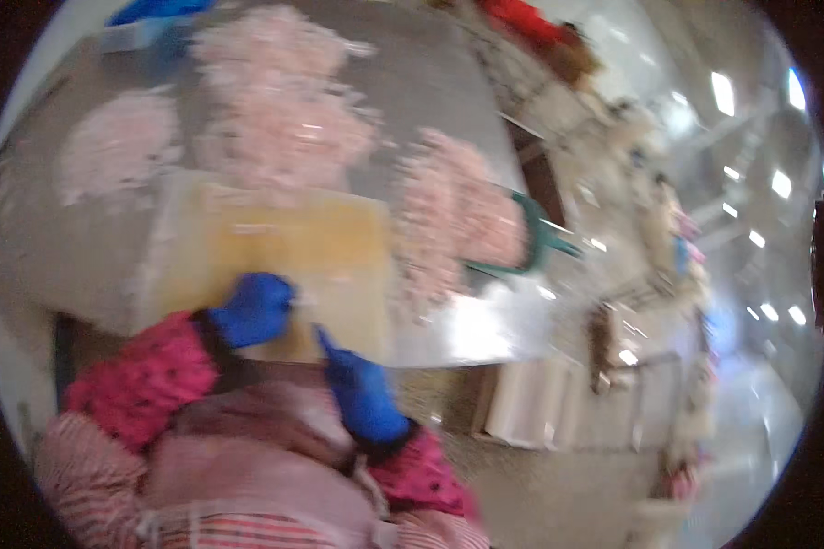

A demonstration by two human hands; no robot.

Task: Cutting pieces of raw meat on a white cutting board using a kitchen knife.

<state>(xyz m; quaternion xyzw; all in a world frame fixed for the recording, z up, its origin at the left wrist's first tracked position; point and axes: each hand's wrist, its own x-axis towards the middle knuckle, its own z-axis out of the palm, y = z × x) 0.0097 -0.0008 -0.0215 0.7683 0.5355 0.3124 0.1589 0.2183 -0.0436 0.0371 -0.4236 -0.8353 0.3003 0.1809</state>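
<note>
L hand (254,309) over near part of yellowish board (339,242), fingers curled; R hand (364,392) near board's near edge, index out. Blur: can't tell if either grip pinches anything. Pale pink pcs (284,110) heaped on tabletop (421,64), far side of board; 2nd heap (444,201) right, by green container (533,233). Prob. hand-sorting pcs at board; next move likely calls for far reach, light pinch.

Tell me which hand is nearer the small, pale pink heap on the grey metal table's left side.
Left: the blue-gloved left hand is below and right of the heap in the picture; the blue-gloved right hand is lower and farther right.
</note>
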